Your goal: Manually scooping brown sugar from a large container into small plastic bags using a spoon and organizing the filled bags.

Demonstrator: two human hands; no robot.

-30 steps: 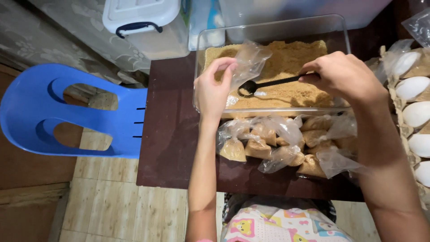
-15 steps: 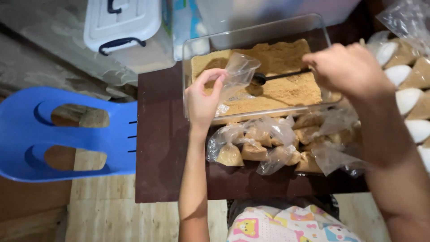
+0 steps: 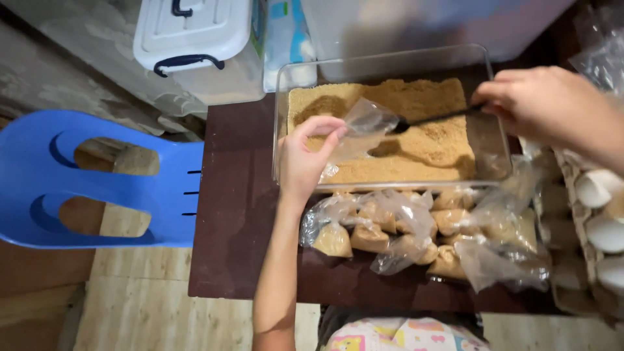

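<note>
Far off to the left of the fingers, a blue plastic chair (image 3: 97, 188) stands beside the dark wooden table (image 3: 240, 214), and beyond it a white lidded storage box (image 3: 195, 32) with a dark handle sits well clear of the work. Now the left hand (image 3: 302, 162): thumb and forefinger are pinched narrow on the rim of a small clear plastic bag (image 3: 361, 130), holding its mouth up over the brown sugar (image 3: 416, 136) inside the clear rectangular container (image 3: 390, 58). Right at the bag's mouth is the bowl of a black spoon (image 3: 429, 120), its handle running off to the right hand (image 3: 552, 107), whose fingers are closed around the handle's end. To do this well, I'd judge the bag mouth needs to be held wide and steady just under the spoon's tip, with the spoon tipped slowly so the grains slide in rather than spill back over the rim. Just below the left fingertips, outside the container's near wall, lies a heap of filled sugar bags (image 3: 403, 227), crowding the table edge. Past the right hand, a carton of white eggs (image 3: 601, 227) sits close by the forearm, which looks the likeliest thing to knock.
</note>
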